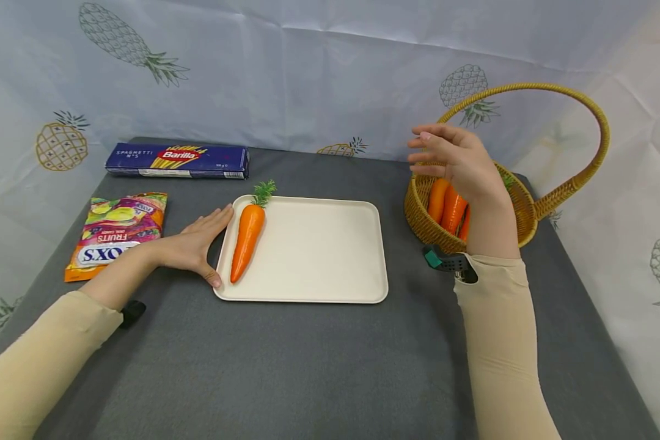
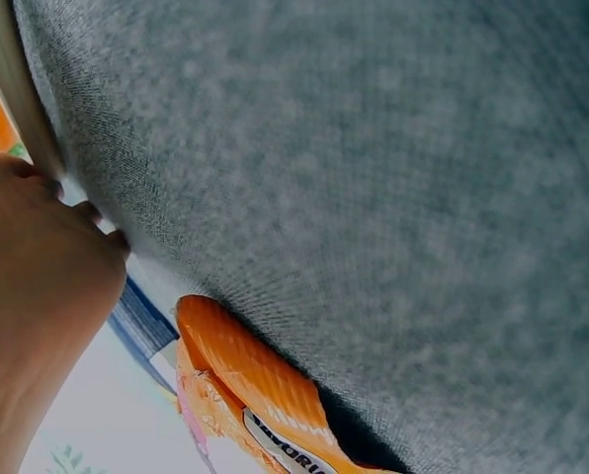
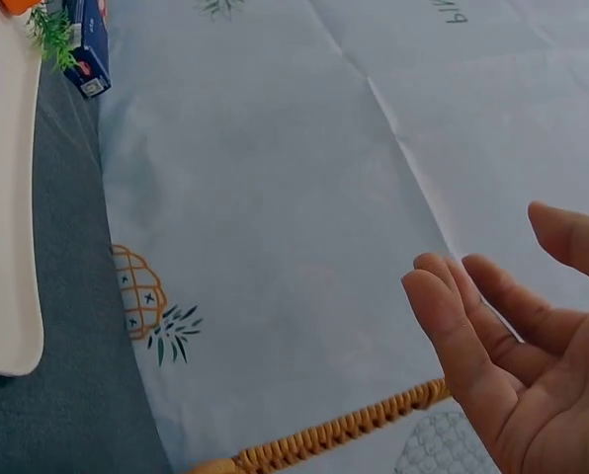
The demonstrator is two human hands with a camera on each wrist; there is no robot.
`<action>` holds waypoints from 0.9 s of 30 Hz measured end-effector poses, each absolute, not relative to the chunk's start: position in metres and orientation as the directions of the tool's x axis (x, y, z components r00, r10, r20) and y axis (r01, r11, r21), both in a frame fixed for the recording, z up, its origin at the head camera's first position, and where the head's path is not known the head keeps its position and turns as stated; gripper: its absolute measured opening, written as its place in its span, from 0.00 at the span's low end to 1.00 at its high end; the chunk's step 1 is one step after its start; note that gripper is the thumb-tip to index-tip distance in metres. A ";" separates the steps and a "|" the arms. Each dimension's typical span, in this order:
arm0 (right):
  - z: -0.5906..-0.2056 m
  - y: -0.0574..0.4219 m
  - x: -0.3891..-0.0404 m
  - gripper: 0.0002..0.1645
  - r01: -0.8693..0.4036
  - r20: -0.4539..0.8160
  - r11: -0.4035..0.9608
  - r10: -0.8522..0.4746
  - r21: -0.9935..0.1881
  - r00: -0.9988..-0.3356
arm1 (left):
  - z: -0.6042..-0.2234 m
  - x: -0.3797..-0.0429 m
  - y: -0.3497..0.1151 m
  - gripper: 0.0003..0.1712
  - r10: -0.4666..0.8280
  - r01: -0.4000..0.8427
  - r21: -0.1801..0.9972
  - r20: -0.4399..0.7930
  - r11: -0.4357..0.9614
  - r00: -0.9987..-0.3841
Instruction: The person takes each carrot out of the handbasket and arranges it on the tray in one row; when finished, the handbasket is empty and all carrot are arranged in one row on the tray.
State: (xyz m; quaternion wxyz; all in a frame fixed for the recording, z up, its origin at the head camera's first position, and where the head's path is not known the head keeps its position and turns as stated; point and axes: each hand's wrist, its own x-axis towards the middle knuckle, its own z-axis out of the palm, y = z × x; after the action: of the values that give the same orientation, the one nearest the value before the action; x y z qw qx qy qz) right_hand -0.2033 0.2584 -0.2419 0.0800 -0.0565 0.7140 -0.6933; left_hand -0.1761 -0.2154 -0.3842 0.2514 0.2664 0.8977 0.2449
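My left hand point(image 1: 189, 244) touches the left edge of a cream rectangular tray point(image 1: 319, 250), thumb at the near corner and fingers spread toward the far one. On the tray's left side lies one orange carrot point(image 1: 247, 238) with a green top pointing away. In the air over a wicker basket point(image 1: 418, 211) is my right hand point(image 1: 459, 160), its fingers loosely extended and holding nothing. Several carrots point(image 1: 452, 208) sit inside the basket, partly hidden by the right hand and forearm. The right wrist view shows the bare right hand point(image 3: 517, 365) near the basket's handle point(image 3: 344, 434).
A blue Barilla spaghetti box point(image 1: 177, 161) lies at the back left of the grey table point(image 1: 319, 366). Nearer, a colourful Fox's candy bag point(image 1: 118, 232) lies beside the left forearm. The basket's tall arched handle point(image 1: 599, 134) rises at the right. A pineapple-print cloth point(image 1: 319, 79) hangs behind.
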 end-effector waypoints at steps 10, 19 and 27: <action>-0.243 0.303 -0.201 0.21 0.051 -0.037 -0.081 -0.173 -0.995 -0.984 | -0.385 -0.176 -0.216 0.86 0.603 0.360 0.571 -0.317 0.738 -0.733; -0.247 0.332 -0.205 0.26 0.103 -0.097 -0.056 -0.093 -0.993 -0.991 | -0.386 -0.175 -0.216 0.86 0.603 0.365 0.568 -0.311 0.738 -0.735; -0.257 0.349 -0.212 0.23 0.171 -0.171 -0.031 0.004 -0.985 -0.985 | -0.385 -0.176 -0.216 0.86 0.605 0.364 0.570 -0.315 0.737 -0.731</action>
State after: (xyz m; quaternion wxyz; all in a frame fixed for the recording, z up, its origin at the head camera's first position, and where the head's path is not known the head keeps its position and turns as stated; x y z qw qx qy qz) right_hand -0.2118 0.3487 -0.2567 0.0584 0.0629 0.6935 -0.7154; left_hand -0.1760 -0.2164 -0.3854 0.2484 0.2698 0.8981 0.2427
